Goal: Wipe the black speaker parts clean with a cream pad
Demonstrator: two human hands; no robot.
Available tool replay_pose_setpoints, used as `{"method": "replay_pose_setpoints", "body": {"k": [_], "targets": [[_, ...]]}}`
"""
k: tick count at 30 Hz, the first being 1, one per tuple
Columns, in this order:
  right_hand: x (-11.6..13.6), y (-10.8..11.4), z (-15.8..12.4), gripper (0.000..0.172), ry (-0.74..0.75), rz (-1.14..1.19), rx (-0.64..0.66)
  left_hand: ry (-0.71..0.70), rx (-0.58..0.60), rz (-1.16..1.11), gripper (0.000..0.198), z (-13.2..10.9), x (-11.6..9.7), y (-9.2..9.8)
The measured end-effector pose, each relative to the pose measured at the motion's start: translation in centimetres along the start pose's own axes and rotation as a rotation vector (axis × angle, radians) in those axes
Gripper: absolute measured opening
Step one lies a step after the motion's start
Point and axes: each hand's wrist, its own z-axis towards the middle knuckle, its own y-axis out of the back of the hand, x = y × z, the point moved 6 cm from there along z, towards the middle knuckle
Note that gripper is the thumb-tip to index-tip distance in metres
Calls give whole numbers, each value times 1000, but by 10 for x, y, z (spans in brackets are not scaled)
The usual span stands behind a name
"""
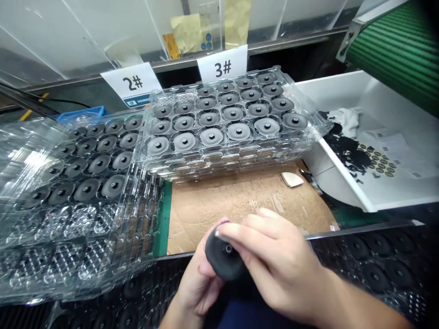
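Note:
A black round disc-shaped part (221, 262) with a small hub at its centre is held up in front of me, near the table's front edge. My left hand (199, 283) is wrapped round it from the left and below, with the thumb at its lower rim. From the right, my right hand (279, 258) has its fingers closed against the upper rim. Whether anything small lies under those fingertips is hidden. Beyond the hands lies a sheet of brown cardboard (219, 205).
Clear plastic trays (202, 157) with similar discs are stacked under a "3#" sign (222, 66); another stack (113, 219) stands left, by a "2#" sign (132, 84). A white bin (346, 176) holds black scraps. A cream wedge (291, 179) lies on the cardboard. More trayed discs (375, 276) sit lower right.

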Motion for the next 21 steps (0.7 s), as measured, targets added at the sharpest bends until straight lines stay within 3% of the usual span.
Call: {"method": "replay_pose_setpoints", "body": {"k": [3, 5, 7, 9, 13, 15, 17, 19, 21], "targets": [[7, 3, -13, 28, -72, -64, -136, -103, -34, -28, 54, 1, -8, -6], [2, 0, -16, 24, -115, 134, -119, -162, -27, -33, 54, 1, -11, -12], [-16, -5, -18, 20, -236, 405, -99, -232, -32, -23, 54, 1, -15, -15], [-41, -5, -23, 19, -391, 543, -171, -288, -34, -13, 54, 2, -18, -17], [-69, 8, -35, 22, -559, 419, -354, -311, 46, -22, 53, 4, -18, -21], [-60, 15, -33, 26, -526, 311, -371, -303, 58, -20, 53, 4, -17, -20], [-39, 18, -21, 31, -361, 225, -326, -268, 11, -24, 53, 4, -13, -17], [-13, 14, -7, 31, -130, 181, -212, -228, -33, -26, 50, 3, -10, -13], [2, 3, 4, 26, 1, 179, -45, -208, -37, -24, 45, 3, -10, -9]]}}
